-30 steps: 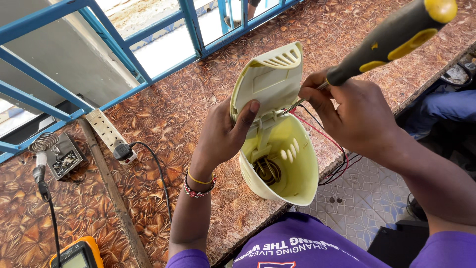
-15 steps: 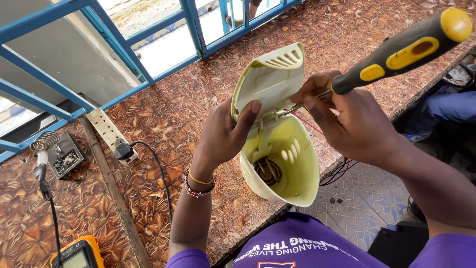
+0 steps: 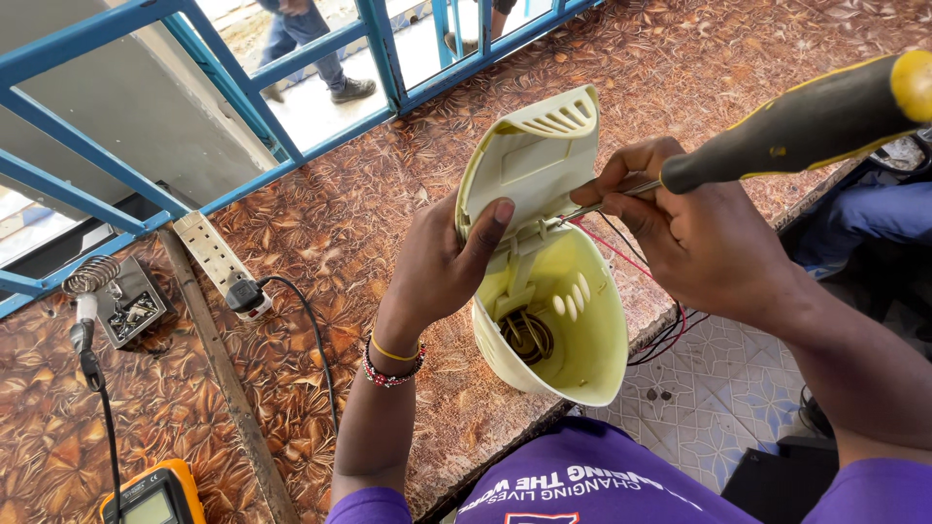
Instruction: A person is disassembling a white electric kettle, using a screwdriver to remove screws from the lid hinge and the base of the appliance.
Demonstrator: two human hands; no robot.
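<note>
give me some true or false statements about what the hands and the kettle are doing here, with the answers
1. The left hand steadies the pale yellow kettle with its thumb on the open lid. True.
2. The right hand holds a soldering iron. False: it holds a black and yellow screwdriver, tip at the lid hinge.
3. The kettle lid is shut. False: it stands open, and a coiled element shows inside.
4. A white power strip lies on the brown patterned worktop with a black plug in it. True.
5. Red and black wires trail from the kettle past the worktop edge. True.
</note>
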